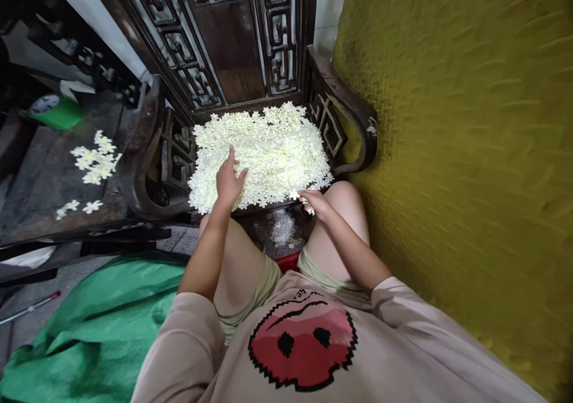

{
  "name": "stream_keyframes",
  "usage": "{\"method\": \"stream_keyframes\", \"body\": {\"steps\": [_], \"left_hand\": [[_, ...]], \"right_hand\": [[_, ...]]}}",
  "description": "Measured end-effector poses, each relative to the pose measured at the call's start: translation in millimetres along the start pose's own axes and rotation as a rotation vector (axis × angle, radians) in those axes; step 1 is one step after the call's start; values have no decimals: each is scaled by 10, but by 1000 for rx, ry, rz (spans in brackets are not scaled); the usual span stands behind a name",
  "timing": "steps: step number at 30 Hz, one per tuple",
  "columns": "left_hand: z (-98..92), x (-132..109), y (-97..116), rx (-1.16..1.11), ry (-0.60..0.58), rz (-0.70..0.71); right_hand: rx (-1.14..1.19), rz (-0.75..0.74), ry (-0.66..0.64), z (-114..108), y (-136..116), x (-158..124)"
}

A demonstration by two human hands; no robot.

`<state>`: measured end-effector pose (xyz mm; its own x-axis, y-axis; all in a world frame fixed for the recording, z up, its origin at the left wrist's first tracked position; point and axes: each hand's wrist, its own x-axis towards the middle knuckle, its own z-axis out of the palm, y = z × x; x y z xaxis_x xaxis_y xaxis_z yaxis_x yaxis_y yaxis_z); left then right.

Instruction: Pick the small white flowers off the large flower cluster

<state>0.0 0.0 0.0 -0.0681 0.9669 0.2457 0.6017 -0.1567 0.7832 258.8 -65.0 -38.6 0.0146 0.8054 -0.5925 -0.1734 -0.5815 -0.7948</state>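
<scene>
head view: left hand (229, 180) flat on heaped pile of small cream-white paper flowers (264, 152) covering dark carved wooden chair seat (344, 107), fingers spread open. right hand (317, 202) at pile's front edge, fingertips pinched shut on a few flowers. risk, judging by overhang: blossoms sliding off near edge onto floor if nudged. pile uncountable; roughly a dozen loose flowers (95, 159) on dark side table (40, 182), one green tub (56, 110).

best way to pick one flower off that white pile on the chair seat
Pinch a single flower at the pile's loose front edge, coming from above and the near side. There they lie flat and thinly spread, beside the right hand; the left hand rests on the thicker part.
</scene>
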Motion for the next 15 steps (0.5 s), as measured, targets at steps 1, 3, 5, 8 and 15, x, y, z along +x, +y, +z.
{"method": "stream_keyframes", "body": {"steps": [1,3,5,8,15], "left_hand": [[43,-156,14,37,-3,26],[175,-518,52,66,-64,82],[339,-885,101,64,-151,130],[560,-1293,176,33,-188,132],[755,-1456,190,138,-136,159]], "right_hand": [[-12,4,-8,12,17,0],[-45,10,-39,38,60,-6],[-99,17,-105,63,112,-20],[-195,26,-204,92,184,-51],[-196,54,-260,120,200,-118]]}}
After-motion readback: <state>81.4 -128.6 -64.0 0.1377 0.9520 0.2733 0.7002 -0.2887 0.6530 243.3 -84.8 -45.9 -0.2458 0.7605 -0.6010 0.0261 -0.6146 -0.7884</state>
